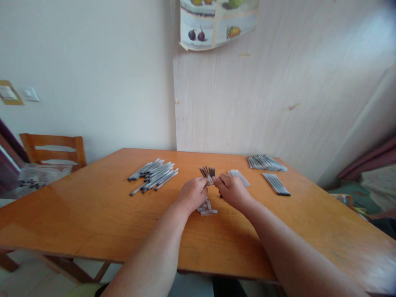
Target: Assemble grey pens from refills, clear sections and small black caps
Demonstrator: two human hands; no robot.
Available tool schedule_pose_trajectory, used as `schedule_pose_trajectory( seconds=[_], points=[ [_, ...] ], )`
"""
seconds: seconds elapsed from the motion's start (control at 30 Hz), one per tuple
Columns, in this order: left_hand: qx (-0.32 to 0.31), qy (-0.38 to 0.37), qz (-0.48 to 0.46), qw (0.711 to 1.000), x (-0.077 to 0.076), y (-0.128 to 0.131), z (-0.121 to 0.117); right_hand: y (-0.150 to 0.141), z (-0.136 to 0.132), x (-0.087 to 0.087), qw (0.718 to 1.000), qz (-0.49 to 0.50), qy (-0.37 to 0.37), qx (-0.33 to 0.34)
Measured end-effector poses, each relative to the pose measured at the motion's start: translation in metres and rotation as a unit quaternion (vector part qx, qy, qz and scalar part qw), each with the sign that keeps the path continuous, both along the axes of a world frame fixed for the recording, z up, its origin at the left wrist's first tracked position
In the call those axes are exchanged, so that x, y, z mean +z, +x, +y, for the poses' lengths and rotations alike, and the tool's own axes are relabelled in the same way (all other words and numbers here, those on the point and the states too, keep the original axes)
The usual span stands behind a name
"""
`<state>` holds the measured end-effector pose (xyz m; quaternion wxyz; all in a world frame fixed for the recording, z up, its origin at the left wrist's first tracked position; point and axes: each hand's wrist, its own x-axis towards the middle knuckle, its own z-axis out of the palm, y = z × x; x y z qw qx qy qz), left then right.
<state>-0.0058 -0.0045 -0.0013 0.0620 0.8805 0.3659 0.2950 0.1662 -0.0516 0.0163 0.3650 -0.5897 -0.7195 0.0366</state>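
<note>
My left hand [194,192] and my right hand [233,190] meet over the middle of the table, fingertips pinched close together. Something small and pale shows between them, too small to name. Just behind the fingertips lies a fan of thin dark pen refills [208,170]. Several clear pen caps [208,212] are scattered on the near side, partly hidden by my left hand. Beyond my right hand is a row of clear pen barrels [239,177], and a dark tip peeks out beneath that hand.
A loose pile of pens with dark ends [156,174] lies on the left of the wooden table [117,225]. To the right are a neat row of pens [276,184] and a larger bundle of pens [266,162]. A wooden chair [52,154] stands at the far left.
</note>
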Motion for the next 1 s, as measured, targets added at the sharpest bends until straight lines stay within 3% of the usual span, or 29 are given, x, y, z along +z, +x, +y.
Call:
schedule_pose_trajectory(
  seconds=[0.43,0.73,1.0],
  points=[
    [0.017,-0.001,0.005,1.0,-0.0015,-0.0012,0.0035,-0.0003,-0.0036,0.0061,0.998,0.055,-0.002,0.042],
    [0.024,-0.014,0.005,1.0,0.0025,-0.0005,0.0001,0.002,-0.0017,0.0051,0.99,0.112,-0.059,0.056],
    [0.011,-0.012,-0.01,1.0,0.0015,-0.0004,0.0001,0.0015,-0.0023,0.0042,0.993,0.087,-0.047,0.057]
  ],
)
